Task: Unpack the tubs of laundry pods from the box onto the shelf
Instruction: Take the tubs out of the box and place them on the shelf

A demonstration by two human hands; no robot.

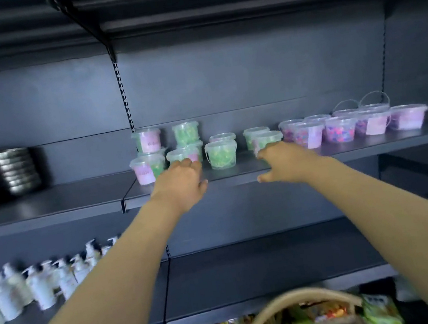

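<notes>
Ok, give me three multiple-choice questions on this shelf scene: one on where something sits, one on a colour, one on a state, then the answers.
1. Where is the stack of shiny metal bowls?
A. On the same level as the dark shelf with the tubs, far to the left
B. On the lower shelf
C. In the basket

2. What colour are the pods in the clear plastic tubs at the right end?
A. Yellow
B. Purple and pink
C. Black

3. How does the clear tub of green pods between the left hand and the right hand stand?
A. Tipped on its side
B. Upright with its lid on
C. Upside down and open

Answers:
1 A, the bowls stand left of the tubs on one level.
2 B, purple and pink show through the walls.
3 B, it stands upright with its lid on top.
</notes>
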